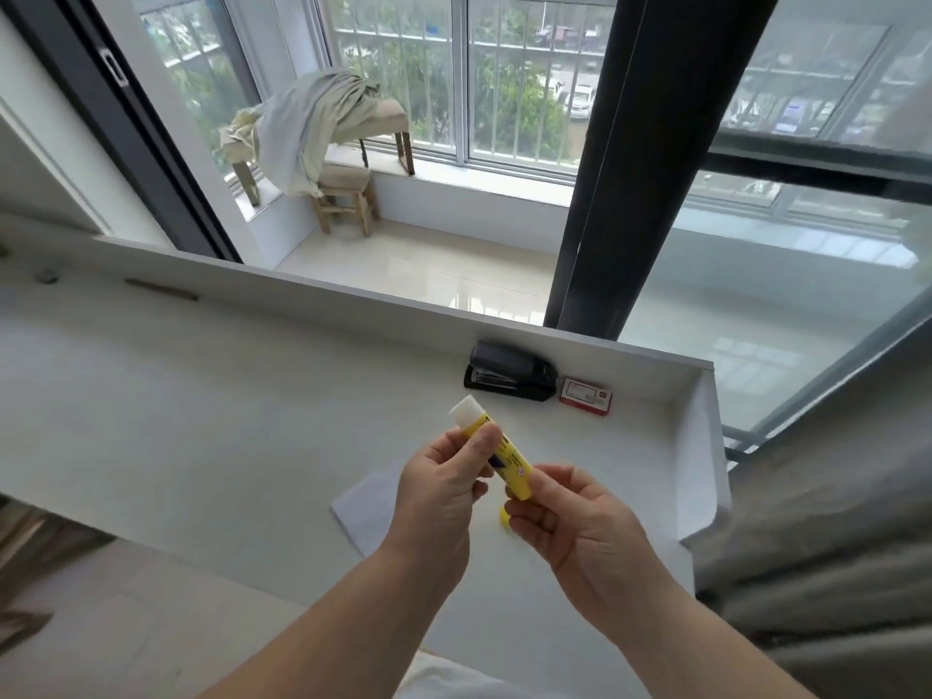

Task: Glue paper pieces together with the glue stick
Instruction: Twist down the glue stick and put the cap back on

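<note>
Above a white desk (212,406), the left hand (444,491) pinches the upper barrel of an uncapped yellow glue stick (509,459), its white tip pointing up-left, while the right hand (570,522) closes fingers on its lower end, paper (368,502) lying beneath.

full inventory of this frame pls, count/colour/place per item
glue stick: 1, yellow body, white glue exposed, held above the desk
cap: 1, yellow, on the desk below the stick
paper: white sheet, on the desk under the hands; count unclear
stapler: 1, black, by the desk's back wall
staple box: 1, red and white, right of the stapler
desk: 1, white
stool: 1, wooden, balcony
cloth: pale, draped over balcony furniture
left hand: grips the stick's middle
right hand: pinches the stick's base
</note>
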